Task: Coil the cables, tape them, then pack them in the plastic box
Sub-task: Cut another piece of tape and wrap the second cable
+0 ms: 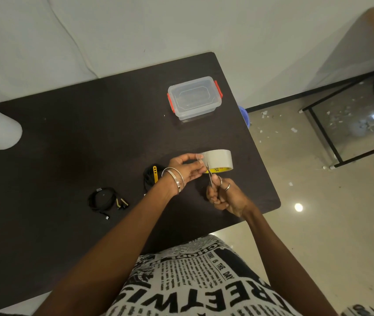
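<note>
- Two hands are seen over the dark desk (67,137).
- Scissors (209,176) are gripped by the right hand (223,196), fingers curled through the handles, blades at the tape.
- A pulled strip is pinched by the left hand (187,168), beside the tape roll (219,161).
- One coiled cable (104,199) lies near the left; another cable (150,177), with a yellow strap, lies behind the left wrist.
- The lidded plastic box (195,98) stands at the far edge.

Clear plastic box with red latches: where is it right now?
Head view: the clear plastic box sits lid-on at the dark table's far right corner, beyond the grey tape roll.
</note>
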